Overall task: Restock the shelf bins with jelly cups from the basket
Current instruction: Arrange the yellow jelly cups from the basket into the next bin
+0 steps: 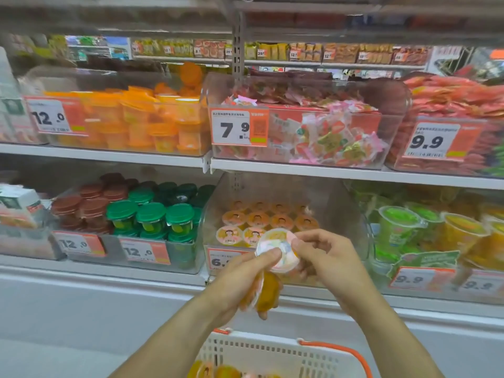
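Right hand (324, 257) pinches a jelly cup (276, 248) by its lid rim, just before the lower-shelf bin (351, 214). Left hand (245, 279) steadies it while gripping orange cups (266, 293). Best seated lid-up at the bin's front edge. Basket (272, 356) below.

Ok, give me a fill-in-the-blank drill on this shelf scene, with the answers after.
1. The right hand holds a jelly cup in front of the bin on the ____ shelf.
2. The left hand grips ____ more cup.
3. The basket has ____ handles.
4. The lids left of the bin are brown and ____.

Answers: lower; one; orange; green
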